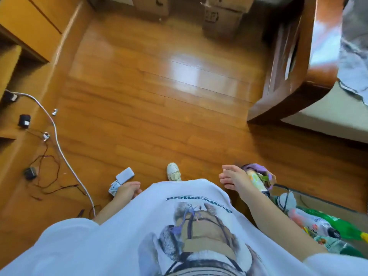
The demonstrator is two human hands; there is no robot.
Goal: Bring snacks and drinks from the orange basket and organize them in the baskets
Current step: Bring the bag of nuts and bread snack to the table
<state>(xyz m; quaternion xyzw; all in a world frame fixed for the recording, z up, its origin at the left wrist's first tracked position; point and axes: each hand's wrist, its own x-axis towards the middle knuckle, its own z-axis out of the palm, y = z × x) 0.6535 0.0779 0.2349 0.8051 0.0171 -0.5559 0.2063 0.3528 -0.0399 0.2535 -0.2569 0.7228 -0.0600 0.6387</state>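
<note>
My left hand hangs at my left hip and grips a small white box together with a crumpled white-and-blue packet. At my right hip, my right hand has its fingers loosely spread and pointing left. A purple snack packet and a yellowish bottle-like item show right behind that hand; I cannot see whether the hand holds them. A container at the lower right holds several snack bags, among them a green bag.
Wooden floor stretches ahead. Cardboard boxes stand at the far end. A wooden bed frame fills the right side and a wooden cabinet the left. A white cable and thin wires lie on the floor at left. My shoe points forward.
</note>
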